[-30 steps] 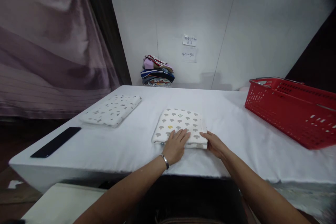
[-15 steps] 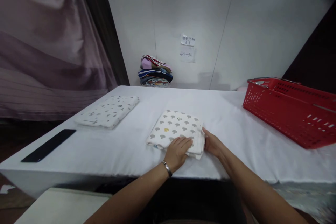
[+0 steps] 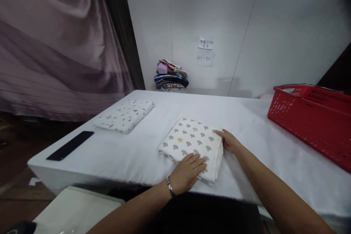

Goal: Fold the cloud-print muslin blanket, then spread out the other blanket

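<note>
Taking the folded mushroom-print cloth [image 3: 189, 139] as our landmark, we see the pinkish curtain [image 3: 49, 44] hanging beyond it to the left. The white-draped counter [image 3: 131, 153] carries the cloth close to its front edge, so we have little margin on our side and more room towards the far edge. The red basket [image 3: 309, 124] sits well to the cloth's right, leaving a gap for our right arm; the clothes stack [image 3: 171, 76] rises past its far side.

The cloth itself looks light, soft and limp, neither fragile nor very slippery, though its layers could slide or splay. We would best take it by the layered right side, with several folds gathered together and a palm steadying the top. To its left lie the leaf-print cloth [image 3: 123, 115] and, farther out, a black slab [image 3: 70, 145].

Our left hand [image 3: 186, 173] rests on its near part, fingers slightly apart; our right hand [image 3: 229, 142] touches its far right corner, fingers bent, but we cannot tell whether it pinches.
</note>
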### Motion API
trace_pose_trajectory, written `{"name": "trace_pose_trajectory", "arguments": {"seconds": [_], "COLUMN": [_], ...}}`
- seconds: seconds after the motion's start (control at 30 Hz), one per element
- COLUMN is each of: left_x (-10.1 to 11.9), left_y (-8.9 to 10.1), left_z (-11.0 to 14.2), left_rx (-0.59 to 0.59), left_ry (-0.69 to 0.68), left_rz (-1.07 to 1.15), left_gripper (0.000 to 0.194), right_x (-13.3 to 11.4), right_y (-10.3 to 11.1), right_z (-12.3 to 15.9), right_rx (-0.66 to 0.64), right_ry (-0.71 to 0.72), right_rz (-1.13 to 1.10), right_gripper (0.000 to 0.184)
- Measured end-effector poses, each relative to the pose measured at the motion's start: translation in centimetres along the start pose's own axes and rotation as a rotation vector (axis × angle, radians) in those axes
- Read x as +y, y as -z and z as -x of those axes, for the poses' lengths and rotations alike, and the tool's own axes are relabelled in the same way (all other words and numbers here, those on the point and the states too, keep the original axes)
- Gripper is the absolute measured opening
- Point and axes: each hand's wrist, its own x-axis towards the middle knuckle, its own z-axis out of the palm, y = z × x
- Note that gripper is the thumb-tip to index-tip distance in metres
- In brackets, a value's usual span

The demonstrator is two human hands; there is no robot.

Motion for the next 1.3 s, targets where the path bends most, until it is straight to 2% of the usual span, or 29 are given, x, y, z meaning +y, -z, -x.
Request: {"name": "trace_pose_trajectory", "arguments": {"seconds": [0.1,0.23,0.3,0.4,0.43,0.5,0.6,0.7,0.8,0.93,1.03,1.1,1.17,1.23,1.3], "left_x": [0.1,-0.4,-1.8,-5.3,-6.5,-8.5,-9.8,-9.8,-10.5,-14.2,-17.6,-18.9,-18.9,-17.7,-15.5], "left_y": [0.5,1.5,2.0,2.6,2.8,3.2,3.9,4.6,5.5,7.3,7.8,7.1,5.8,4.2,2.7], "left_z": [0.4,1.0,1.6,2.6,2.9,3.2,3.0,2.2,0.8,-3.0,-7.0,-9.2,-10.5,-10.8,-10.3], "left_rx": [-0.020,0.018,0.134,0.322,0.331,0.272,0.123,0.014,-0.002,0.129,0.157,0.130,0.108,0.099,0.102], "left_ry": [-0.009,0.018,0.186,0.612,0.750,0.983,1.150,1.157,1.098,0.915,0.878,0.903,0.897,0.829,0.711], "left_rz": [0.018,0.036,0.000,-0.056,-0.041,0.047,0.164,0.178,0.137,0.012,-0.026,-0.018,-0.008,-0.004,-0.010], "left_gripper": [0.053,0.047,0.045,0.041,0.043,0.051,0.064,0.054,0.037,0.038,0.042,0.041,0.041,0.041,0.041], "right_x": [-0.5,-1.2,-1.3,-1.6,-1.8,-2.3,-2.9,-2.9,-2.2,-1.4,-1.2,-1.1,-1.0,-0.9,-0.8], "right_y": [-0.1,-0.3,-0.1,0.4,0.5,0.5,0.1,0.0,0.7,2.2,2.7,2.7,2.6,2.5,2.5], "right_z": [-0.5,-0.8,-1.0,-1.4,-1.5,-1.5,-1.4,-1.3,-1.2,-1.1,-0.8,-0.6,-0.3,-0.1,0.0], "right_rx": [0.044,-0.015,-0.038,-0.084,-0.106,-0.136,-0.159,-0.155,-0.109,-0.011,0.074,0.110,0.123,0.128,0.127], "right_ry": [-0.048,-0.049,-0.051,-0.052,-0.057,-0.070,-0.077,-0.020,0.077,0.132,0.108,0.082,0.068,0.073,0.091], "right_rz": [0.039,0.096,0.130,0.183,0.202,0.253,0.333,0.323,0.258,0.215,0.247,0.317,0.389,0.426,0.420], "right_gripper": [0.100,0.093,0.089,0.088,0.089,0.090,0.086,0.079,0.074,0.069,0.067,0.070,0.075,0.077,0.076]}}
